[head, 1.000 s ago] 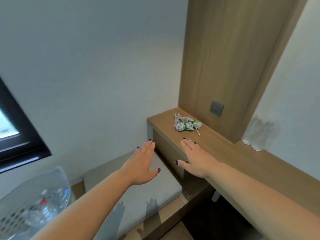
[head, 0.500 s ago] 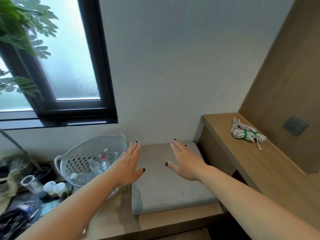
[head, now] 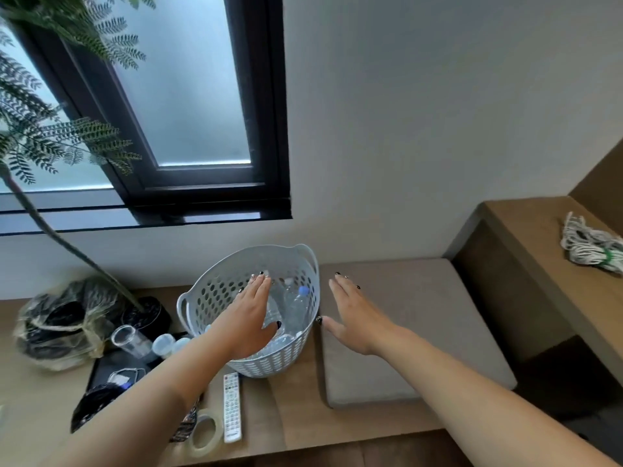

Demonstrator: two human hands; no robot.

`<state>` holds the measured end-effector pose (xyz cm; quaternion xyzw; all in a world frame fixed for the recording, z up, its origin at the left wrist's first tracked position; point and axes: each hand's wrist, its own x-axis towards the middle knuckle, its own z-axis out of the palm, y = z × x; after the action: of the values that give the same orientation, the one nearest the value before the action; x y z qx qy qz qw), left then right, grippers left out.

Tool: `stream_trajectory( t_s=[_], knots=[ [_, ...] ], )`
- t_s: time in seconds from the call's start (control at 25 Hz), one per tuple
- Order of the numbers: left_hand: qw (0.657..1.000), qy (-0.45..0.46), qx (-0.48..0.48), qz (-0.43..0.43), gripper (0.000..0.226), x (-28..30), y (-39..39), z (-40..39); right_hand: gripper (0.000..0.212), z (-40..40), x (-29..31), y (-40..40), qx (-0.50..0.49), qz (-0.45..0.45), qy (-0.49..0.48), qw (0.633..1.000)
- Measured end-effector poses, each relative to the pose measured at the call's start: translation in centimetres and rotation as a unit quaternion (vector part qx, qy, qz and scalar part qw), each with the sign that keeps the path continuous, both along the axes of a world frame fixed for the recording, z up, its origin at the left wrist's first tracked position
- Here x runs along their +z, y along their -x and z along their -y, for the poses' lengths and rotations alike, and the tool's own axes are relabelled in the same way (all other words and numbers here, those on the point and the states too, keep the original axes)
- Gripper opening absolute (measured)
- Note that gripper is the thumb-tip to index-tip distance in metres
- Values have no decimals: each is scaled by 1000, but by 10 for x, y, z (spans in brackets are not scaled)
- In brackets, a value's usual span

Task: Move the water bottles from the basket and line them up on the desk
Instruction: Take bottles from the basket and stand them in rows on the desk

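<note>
- the view has swung left since half a second ago; the left hand (head: pixel 251 318), fingers straight, now hovers over the white perforated basket (head: pixel 215 291) of water bottles (head: pixel 296 306).
- right hand (head: pixel 354 318) flat, holding nothing, over the grey cushion (head: pixel 421 318).
- wooden surface (head: pixel 290 406) carries a remote control (head: pixel 232 406), a tape roll (head: pixel 202 433); dark-framed window (head: pixel 209 183) above.

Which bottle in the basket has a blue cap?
The water bottle by the basket's right wall, right of the left hand; the other visible caps look white.
</note>
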<state>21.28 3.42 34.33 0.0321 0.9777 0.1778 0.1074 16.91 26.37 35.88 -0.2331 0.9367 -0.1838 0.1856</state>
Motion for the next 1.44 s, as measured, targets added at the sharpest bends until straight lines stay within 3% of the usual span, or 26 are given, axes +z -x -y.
stream_trajectory(
  t_s=[0.44,0.64,0.84,0.96,1.12,1.2,1.44],
  knots=[
    [993,-41,92,56,84,-98,46,45,78,59,-95,78,58,93,-41,993],
    [981,-89,138,101,85,-155,57,48,70,72,-160,106,18,117,-5,993],
    [969,-131,140,153,100,-223,82,59,53,91,-229,115,24,45,49,997],
    [947,-144,170,231,105,-269,97,61,50,102,-259,122,-3,7,53,999],
    [918,-150,221,294,72,-321,116,61,45,116,-279,118,-56,-88,34,994],
    [910,-134,208,333,66,-346,123,57,43,120,-285,118,-108,-125,42,985],
    [917,-98,143,360,99,-392,119,54,34,127,-293,121,-170,-169,60,969]
  ],
)
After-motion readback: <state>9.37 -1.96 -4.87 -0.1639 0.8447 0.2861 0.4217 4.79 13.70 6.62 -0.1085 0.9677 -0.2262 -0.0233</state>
